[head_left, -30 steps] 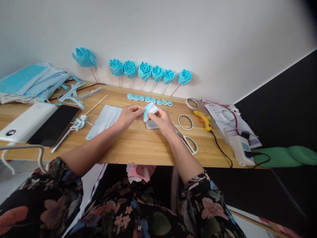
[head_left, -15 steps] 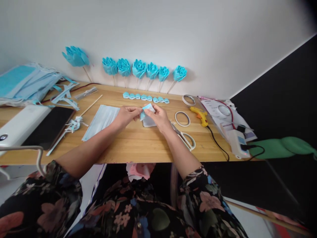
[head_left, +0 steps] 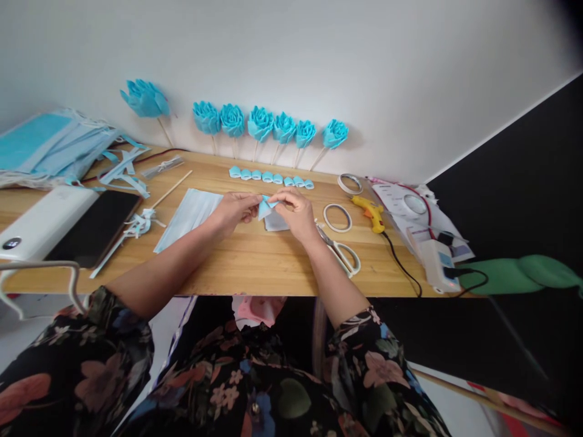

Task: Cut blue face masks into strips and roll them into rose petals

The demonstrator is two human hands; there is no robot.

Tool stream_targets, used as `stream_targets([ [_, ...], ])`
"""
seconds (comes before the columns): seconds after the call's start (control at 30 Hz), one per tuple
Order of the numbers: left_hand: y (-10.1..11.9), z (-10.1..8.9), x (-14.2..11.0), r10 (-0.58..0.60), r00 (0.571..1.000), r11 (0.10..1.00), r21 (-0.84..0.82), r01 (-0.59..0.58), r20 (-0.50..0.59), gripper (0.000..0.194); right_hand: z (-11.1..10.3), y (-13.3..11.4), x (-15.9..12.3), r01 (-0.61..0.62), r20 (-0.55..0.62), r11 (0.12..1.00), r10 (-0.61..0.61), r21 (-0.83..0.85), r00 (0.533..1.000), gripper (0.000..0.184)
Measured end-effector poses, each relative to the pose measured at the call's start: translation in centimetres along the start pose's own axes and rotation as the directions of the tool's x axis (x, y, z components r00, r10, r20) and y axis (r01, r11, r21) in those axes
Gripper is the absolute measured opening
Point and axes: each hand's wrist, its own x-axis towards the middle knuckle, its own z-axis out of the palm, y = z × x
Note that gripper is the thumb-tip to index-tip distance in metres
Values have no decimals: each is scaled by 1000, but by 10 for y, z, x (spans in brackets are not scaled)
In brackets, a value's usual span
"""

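Observation:
Between my hands is a small blue-and-white piece of mask fabric (head_left: 265,209), partly folded. My left hand (head_left: 237,212) pinches its left edge, and the fingers of my right hand (head_left: 294,210) close on its right side. Below the right hand lies a small stack of whitish cut pieces (head_left: 276,222), partly covered by that hand. A flattened pale mask sheet (head_left: 187,215) rests left of my left hand. Beyond the hands runs a row of small folded blue petals (head_left: 267,177). Scissors (head_left: 342,252) with white handles lie beside my right wrist.
Several blue fabric roses (head_left: 260,124) on sticks lean against the wall. At left are a stack of masks (head_left: 40,142), a white power bank (head_left: 50,218) and a dark phone (head_left: 98,227). Tape rolls (head_left: 337,227), a yellow glue gun (head_left: 371,212) and a power strip (head_left: 438,267) sit at right.
The fabric piece went from fairly flat to folded over into a smaller, pointed shape. My right fingers moved up over its top edge. The camera view shifted slightly.

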Motion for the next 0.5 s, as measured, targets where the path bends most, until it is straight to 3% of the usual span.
stream_targets([
  [0.23,2,0,-1,31,999,998,47,-31,-7,39,1,2,1,-6,24,999,7,-48,1000,25],
  [0.5,1,0,0,51,999,996,72,-50,-10,46,3,5,1,18,22,1000,-18,7,1000,24],
])
